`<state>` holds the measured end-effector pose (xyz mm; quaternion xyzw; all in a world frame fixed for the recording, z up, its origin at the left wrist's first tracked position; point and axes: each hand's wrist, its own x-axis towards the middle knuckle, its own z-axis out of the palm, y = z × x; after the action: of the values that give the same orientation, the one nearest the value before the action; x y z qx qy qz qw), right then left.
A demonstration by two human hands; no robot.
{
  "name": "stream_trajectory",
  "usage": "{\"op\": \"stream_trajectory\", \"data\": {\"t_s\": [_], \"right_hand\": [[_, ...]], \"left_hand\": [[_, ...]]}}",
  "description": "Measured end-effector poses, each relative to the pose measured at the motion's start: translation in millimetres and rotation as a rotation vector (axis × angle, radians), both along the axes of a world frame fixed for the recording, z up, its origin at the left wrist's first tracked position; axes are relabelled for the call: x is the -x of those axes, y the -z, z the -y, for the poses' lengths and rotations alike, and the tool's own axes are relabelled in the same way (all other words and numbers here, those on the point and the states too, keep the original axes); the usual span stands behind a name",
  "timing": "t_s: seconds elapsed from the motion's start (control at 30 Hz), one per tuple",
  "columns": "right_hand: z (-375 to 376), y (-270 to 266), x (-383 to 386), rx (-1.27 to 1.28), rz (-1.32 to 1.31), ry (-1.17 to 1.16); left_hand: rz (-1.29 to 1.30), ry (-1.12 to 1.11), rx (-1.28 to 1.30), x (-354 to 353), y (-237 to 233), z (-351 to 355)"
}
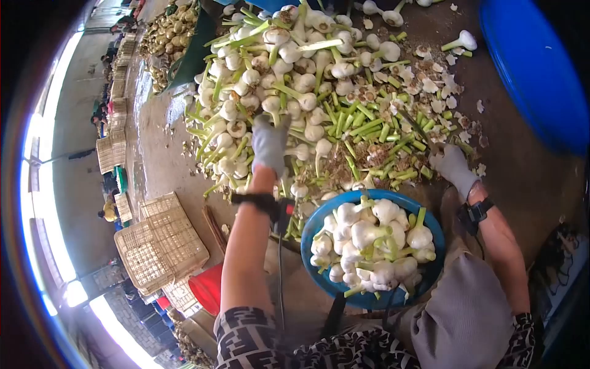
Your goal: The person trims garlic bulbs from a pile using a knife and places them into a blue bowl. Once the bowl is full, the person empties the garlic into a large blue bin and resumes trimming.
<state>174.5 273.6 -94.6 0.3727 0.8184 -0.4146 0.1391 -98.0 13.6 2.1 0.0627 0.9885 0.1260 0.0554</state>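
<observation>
My left hand (270,146), in a grey glove, reaches onto a big heap of garlic bulbs (304,83) with cut green stems. Its finger and thumb are apart among the bulbs, and nothing shows between them. In my gloved right hand (455,167) is a knife (416,128), its narrow blade pointing up and left over the trimmings. Cut stem pieces (362,123) and papery skins (424,80) lie between the two hands. Close to my lap stands a blue basin (311,224) filled with trimmed garlic bulbs (375,237).
A large blue tub (534,67) stands at the upper right. Left of the heap are plastic crates (161,243), a red container (208,289) and another pile of bulbs (171,34) by a green sheet. Distant people and stacked crates line the left side.
</observation>
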Motion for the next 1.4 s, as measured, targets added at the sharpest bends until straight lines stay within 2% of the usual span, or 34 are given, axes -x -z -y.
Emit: {"op": "stream_trajectory", "data": {"t_s": [0.03,0.13,0.2,0.27,0.3,0.33,0.43,0.5,0.53,0.67,0.77,0.8,0.9,0.93,1.03,1.07,1.2,1.3,1.33,1.37,1.4], "right_hand": [[2,1,2,-0.016,0.033,-0.024],[4,-6,10,-0.056,0.137,-0.108],[4,-3,9,0.005,0.058,-0.036],[5,-14,15,0.038,0.063,-0.036],[9,-15,24,0.062,0.066,-0.056],[13,-15,33,0.085,0.069,-0.076],[34,-32,56,0.224,-0.016,-0.106],[49,-30,61,0.121,0.031,-0.279],[52,-33,57,0.069,-0.012,-0.295],[50,-48,44,-0.055,-0.202,-0.355],[51,-66,48,-0.084,-0.465,-0.421],[53,-71,51,-0.122,-0.536,-0.446],[53,-81,56,-0.124,-0.446,-0.509],[52,-75,56,-0.119,-0.462,-0.505],[48,-48,47,-0.084,-0.502,-0.484],[46,-44,44,-0.061,-0.512,-0.47],[42,-42,32,-0.042,-0.561,-0.442],[3,22,16,-0.649,-0.266,-0.861],[-8,21,4,-0.427,-0.137,-0.373],[-18,10,3,-0.196,-0.013,0.076],[-7,4,-3,0.141,-0.078,0.181]], "left_hand": [[-0.073,-0.03,0.083,18,9,4],[0.786,-0.369,-0.462,61,54,17],[0.632,0.195,-0.696,68,120,55],[0.639,0.057,-0.548,11,73,22],[0.791,-0.267,-0.882,-24,49,6],[0.871,-0.231,-0.992,-48,39,1],[0.826,-0.044,-1.01,-98,42,-20],[0.705,0.288,-0.924,-106,34,-38],[0.826,0.169,-1.006,-109,34,-43],[0.61,0.261,-0.572,-101,34,-42],[0.561,0.504,-0.563,-104,37,-34],[0.283,0.869,-0.298,-101,53,-26],[0.217,0.968,-0.319,-107,56,-27],[-0.097,1.144,-0.345,-111,64,-23],[0.704,0.445,-0.492,-127,23,-44],[0.826,0.16,-0.696,-137,16,-51],[0.788,0.279,-0.718,-146,23,-50],[0.456,0.471,-0.604,-150,-8,-44],[0.244,0.74,-0.48,-142,0,-29],[0.342,0.547,-0.624,-143,-13,-31],[0.373,0.478,-0.577,-146,-23,-36]]}}
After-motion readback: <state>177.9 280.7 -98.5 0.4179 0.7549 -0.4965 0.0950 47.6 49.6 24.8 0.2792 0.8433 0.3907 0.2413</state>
